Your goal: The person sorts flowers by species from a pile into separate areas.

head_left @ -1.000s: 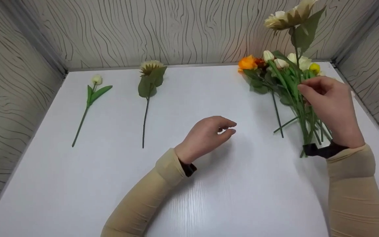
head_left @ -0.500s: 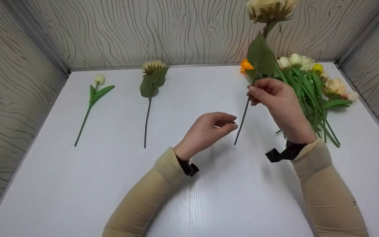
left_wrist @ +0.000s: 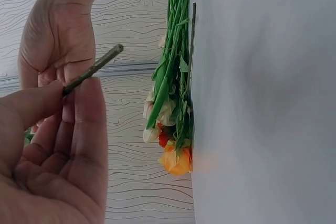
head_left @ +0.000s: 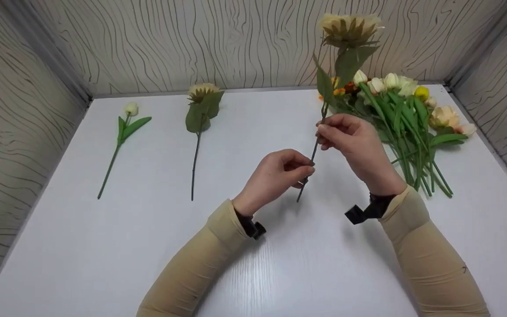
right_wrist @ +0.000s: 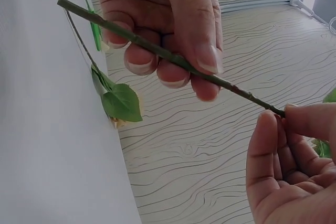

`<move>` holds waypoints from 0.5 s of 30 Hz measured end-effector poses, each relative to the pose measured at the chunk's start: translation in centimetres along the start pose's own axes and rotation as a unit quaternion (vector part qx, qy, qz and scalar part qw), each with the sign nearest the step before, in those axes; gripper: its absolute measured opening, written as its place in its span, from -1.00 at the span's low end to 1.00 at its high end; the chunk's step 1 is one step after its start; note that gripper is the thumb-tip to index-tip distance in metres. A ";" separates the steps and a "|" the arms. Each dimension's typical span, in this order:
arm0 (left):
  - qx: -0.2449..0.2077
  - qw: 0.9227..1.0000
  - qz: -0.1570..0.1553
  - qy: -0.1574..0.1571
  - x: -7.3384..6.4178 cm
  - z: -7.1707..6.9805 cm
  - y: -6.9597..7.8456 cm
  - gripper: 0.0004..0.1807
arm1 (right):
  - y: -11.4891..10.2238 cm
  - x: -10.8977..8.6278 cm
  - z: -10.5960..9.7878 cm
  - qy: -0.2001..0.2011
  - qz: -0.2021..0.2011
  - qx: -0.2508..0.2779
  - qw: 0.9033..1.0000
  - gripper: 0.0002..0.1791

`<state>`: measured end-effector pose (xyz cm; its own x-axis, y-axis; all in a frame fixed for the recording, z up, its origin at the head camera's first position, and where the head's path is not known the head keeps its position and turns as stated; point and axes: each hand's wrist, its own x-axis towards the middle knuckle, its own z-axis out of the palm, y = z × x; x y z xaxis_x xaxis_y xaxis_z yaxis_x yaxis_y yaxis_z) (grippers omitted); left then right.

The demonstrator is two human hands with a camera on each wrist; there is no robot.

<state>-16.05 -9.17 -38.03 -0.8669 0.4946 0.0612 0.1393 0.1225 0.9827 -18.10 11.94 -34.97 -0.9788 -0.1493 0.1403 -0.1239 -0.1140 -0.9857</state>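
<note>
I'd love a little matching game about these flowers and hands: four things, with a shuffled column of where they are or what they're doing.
1. White tulip
2. Left hand
3. Right hand
4. Yellow flower

A. Pinches the stem of the raised cream flower, nearer the bloom
B. In the flower pile, right
C. Farthest left on the table
D. Pinches that stem nearer its bottom end

Pairs: 1-C, 2-D, 3-A, 4-B
</note>
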 end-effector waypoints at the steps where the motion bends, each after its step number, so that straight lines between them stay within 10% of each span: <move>1: -0.001 1.000 -0.002 -0.002 0.0 0.0 0.0 -0.90 | 0.0 0.0 0.0 0.003 0.002 0.007 1.000 -0.65; 15: -0.018 1.000 -0.013 -0.006 0.0 0.2 0.0 -0.93 | 0.2 0.3 0.1 0.029 0.001 0.028 0.999 -0.62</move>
<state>-15.93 -9.05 -38.01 -0.8638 0.5028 0.0341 0.1001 0.1049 0.9894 -18.42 11.74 -35.14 -0.9871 -0.0929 0.1302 -0.1132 -0.1693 -0.9790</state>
